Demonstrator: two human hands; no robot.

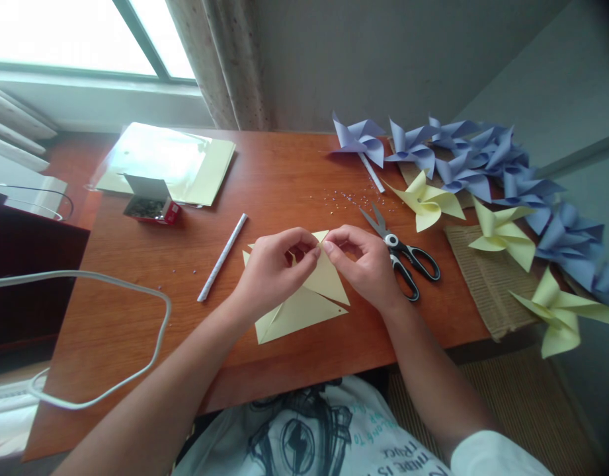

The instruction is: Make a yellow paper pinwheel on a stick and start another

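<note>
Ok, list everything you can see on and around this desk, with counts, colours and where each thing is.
Cut paper square: one, pale yellow, desk centre, under both hands.
Scissors: one, black handles, right of the hands.
Paper stick: one, white, left of the hands.
Pin box: one, red, open, far left.
Paper stack: one, yellow, in clear sleeve, behind the box.
Yellow pinwheels: three, right edge.
Blue pinwheels: several, overlapping, far right.
Cable: one, white, near left.
Left hand: pinching a paper corner.
Right hand: pinching a corner.

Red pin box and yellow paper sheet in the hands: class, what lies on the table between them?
The head view shows a white rolled paper stick lying between red pin box and yellow sheet.
</note>
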